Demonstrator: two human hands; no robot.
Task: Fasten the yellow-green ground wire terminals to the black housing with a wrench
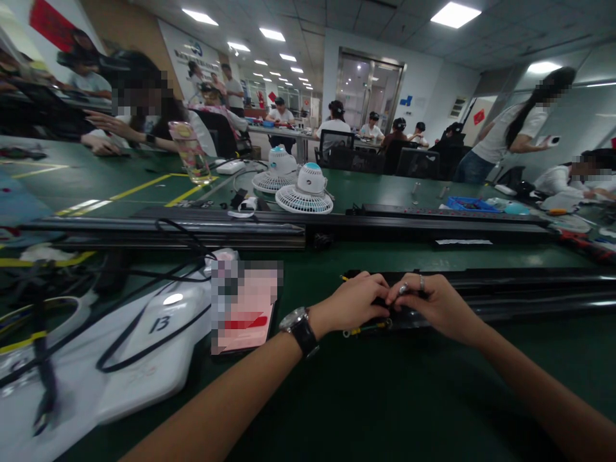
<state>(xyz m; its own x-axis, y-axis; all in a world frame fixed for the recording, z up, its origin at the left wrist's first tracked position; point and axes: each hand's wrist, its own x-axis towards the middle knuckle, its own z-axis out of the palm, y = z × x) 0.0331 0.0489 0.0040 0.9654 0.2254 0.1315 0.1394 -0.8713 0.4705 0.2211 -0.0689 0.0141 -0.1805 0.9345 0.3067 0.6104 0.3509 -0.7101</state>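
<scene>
My left hand (357, 301), with a watch (301, 330) on its wrist, meets my right hand (436, 303) over the near end of a long black rail (524, 301). The fingertips of both hands are pinched together there. Whatever they hold is small and hidden by the fingers. Just below my left hand, a short yellow-green wire (368, 330) with ring terminals sticks out over the green table. Another yellow tip (344, 279) shows behind that hand. Rings are on the fingers of my right hand.
A pink phone (248, 308) lies left of my left wrist. Farther left are a white device marked 13 (163, 321) and black cables (115, 366). More long rails (423, 228) cross the table ahead, with white fans (305, 189) behind. Several people sit around other tables.
</scene>
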